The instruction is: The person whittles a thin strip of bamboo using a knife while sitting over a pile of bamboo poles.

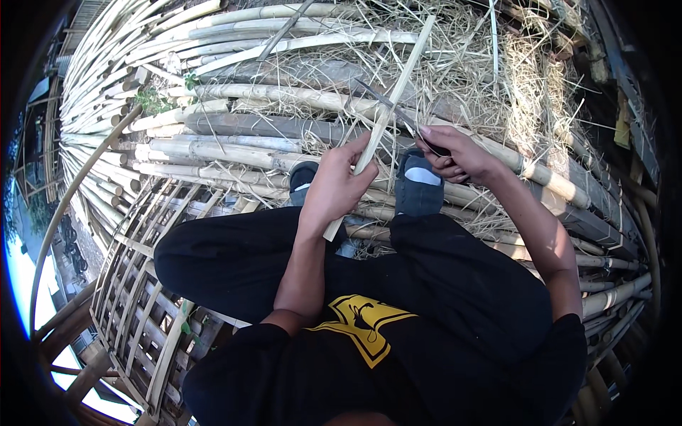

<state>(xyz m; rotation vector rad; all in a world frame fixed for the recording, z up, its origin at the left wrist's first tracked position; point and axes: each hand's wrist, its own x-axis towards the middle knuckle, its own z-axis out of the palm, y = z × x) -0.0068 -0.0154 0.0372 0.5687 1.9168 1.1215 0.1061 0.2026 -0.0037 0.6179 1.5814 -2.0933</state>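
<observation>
My left hand (339, 176) is closed round a pale, flat bamboo strip (407, 74), which slants from my lap up and away to the right. In my right hand (455, 153) is a knife (406, 119), its handle mostly covered by my fingers. The dark blade points to the far left and crosses the strip beyond my left hand, appearing to touch it. Whether the edge bites into the bamboo I cannot tell. Below my hands are my feet in dark shoes (419, 188), resting among bamboo poles.
Long bamboo poles (234, 150) lie across the ground under and ahead of me. Thin shavings (462, 78) are heaped at the far right. A woven bamboo lattice (153, 284) stands by my left side. More stacked poles (614, 295) lie at the right.
</observation>
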